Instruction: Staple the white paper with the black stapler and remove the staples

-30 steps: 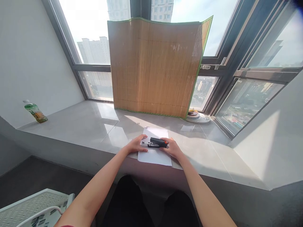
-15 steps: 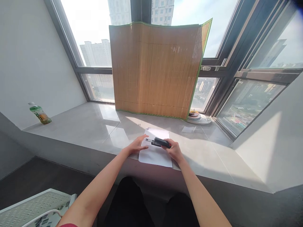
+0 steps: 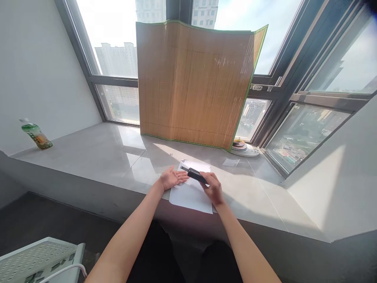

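Note:
A white sheet of paper (image 3: 191, 194) lies on the grey window ledge (image 3: 103, 157) near its front edge. My right hand (image 3: 213, 188) is closed around a black stapler (image 3: 194, 175), holding it tilted above the paper's far end. My left hand (image 3: 172, 179) lies beside it at the paper's left edge, palm turned up and fingers stretched out toward the stapler's tip, holding nothing.
A bamboo screen (image 3: 194, 82) stands upright against the window behind the paper. A green drink bottle (image 3: 35, 134) lies at the far left of the ledge. Stacked plates (image 3: 243, 147) sit at the screen's right foot. A white perforated rack (image 3: 38, 261) is at the lower left.
My right hand has lifted the stapler off the paper and tilted it. My left hand has let go and turned palm up. The view has shifted slightly.

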Demonstrator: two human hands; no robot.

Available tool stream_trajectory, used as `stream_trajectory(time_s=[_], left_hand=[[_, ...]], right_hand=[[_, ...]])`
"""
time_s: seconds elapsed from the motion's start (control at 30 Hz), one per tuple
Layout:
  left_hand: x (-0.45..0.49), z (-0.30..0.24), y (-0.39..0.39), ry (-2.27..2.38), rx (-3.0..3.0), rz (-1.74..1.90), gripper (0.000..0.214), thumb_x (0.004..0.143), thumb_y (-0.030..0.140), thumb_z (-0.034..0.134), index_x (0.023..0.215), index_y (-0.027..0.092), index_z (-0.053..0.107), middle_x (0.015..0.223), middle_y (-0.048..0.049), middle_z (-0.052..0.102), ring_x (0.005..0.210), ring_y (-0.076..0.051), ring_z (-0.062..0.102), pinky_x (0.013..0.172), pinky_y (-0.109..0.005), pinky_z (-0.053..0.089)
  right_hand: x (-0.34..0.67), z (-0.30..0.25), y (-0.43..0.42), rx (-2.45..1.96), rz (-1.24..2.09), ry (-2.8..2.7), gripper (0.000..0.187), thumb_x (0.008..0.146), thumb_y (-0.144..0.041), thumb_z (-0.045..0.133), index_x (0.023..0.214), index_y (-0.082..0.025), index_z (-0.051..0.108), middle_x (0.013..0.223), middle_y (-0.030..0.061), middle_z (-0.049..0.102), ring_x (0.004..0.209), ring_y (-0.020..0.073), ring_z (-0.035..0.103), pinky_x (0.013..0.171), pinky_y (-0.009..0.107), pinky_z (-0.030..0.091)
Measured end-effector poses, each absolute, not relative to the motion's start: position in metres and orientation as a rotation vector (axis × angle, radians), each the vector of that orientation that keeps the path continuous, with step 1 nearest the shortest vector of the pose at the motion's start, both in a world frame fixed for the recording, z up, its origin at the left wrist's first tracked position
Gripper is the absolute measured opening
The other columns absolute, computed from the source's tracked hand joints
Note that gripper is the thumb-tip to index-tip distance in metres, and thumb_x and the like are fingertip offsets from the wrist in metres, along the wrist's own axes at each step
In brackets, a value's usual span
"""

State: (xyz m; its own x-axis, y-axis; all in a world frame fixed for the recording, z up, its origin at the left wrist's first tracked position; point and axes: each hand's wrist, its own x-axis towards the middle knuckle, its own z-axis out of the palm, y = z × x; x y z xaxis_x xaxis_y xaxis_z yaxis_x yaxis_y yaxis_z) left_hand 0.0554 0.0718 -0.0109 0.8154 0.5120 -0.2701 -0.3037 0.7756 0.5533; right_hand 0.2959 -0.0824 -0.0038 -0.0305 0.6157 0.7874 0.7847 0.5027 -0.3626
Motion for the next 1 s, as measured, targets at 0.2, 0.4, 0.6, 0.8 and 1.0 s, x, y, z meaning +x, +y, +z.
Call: stream_trajectory(time_s=[0.2,0.4,0.6,0.8,1.0], left_hand=[[0.057,-0.005,0.067,0.413,0.459,0.476,0.080,0.111,0.052,0.024,0.164,-0.008,0.020,0.145,-0.0385,0.058,0.132,-0.038,0.066,0.114,-0.054,0.050],[0.060,-0.001,0.062,0.508,0.668,0.515,0.068,0.110,0.051,0.030,0.153,0.001,0.045,0.141,-0.0315,0.062,0.131,-0.033,0.066,0.119,-0.049,0.047],[0.060,0.000,0.061,0.535,0.684,0.543,0.066,0.111,0.048,0.030,0.149,-0.001,0.050,0.140,-0.0310,0.063,0.134,-0.032,0.065,0.121,-0.046,0.046],[0.058,-0.001,0.057,0.485,0.662,0.576,0.047,0.109,0.029,0.042,0.149,0.005,0.052,0.144,-0.0257,0.064,0.139,-0.028,0.062,0.124,-0.044,0.045],[0.058,-0.001,0.054,0.506,0.736,0.594,0.038,0.108,0.028,0.049,0.135,0.006,0.065,0.149,-0.0261,0.061,0.142,-0.029,0.059,0.124,-0.044,0.043]], right_hand=[[0.291,0.000,-0.084,-1.188,-0.314,-1.924,0.044,0.104,-0.015,0.057,0.144,-0.029,0.066,0.131,0.0073,0.076,0.119,0.0296,0.067,0.098,0.048,0.062],[0.288,0.000,-0.085,-1.211,-0.246,-2.012,0.044,0.103,-0.012,0.058,0.139,-0.034,0.072,0.130,0.0053,0.077,0.117,0.0280,0.070,0.106,0.050,0.061],[0.289,-0.008,-0.085,-1.258,-0.269,-1.988,0.042,0.102,-0.012,0.060,0.134,-0.036,0.075,0.129,0.0029,0.077,0.118,0.0271,0.070,0.109,0.048,0.058],[0.294,-0.008,-0.080,-1.306,-0.290,-1.755,0.036,0.099,-0.014,0.059,0.126,-0.031,0.077,0.120,0.0065,0.080,0.112,0.0291,0.070,0.102,0.051,0.054],[0.305,-0.007,-0.073,-1.558,-0.001,-1.267,0.027,0.086,-0.044,0.076,0.104,-0.024,0.079,0.091,0.0066,0.080,0.081,0.0279,0.071,0.080,0.041,0.056]])
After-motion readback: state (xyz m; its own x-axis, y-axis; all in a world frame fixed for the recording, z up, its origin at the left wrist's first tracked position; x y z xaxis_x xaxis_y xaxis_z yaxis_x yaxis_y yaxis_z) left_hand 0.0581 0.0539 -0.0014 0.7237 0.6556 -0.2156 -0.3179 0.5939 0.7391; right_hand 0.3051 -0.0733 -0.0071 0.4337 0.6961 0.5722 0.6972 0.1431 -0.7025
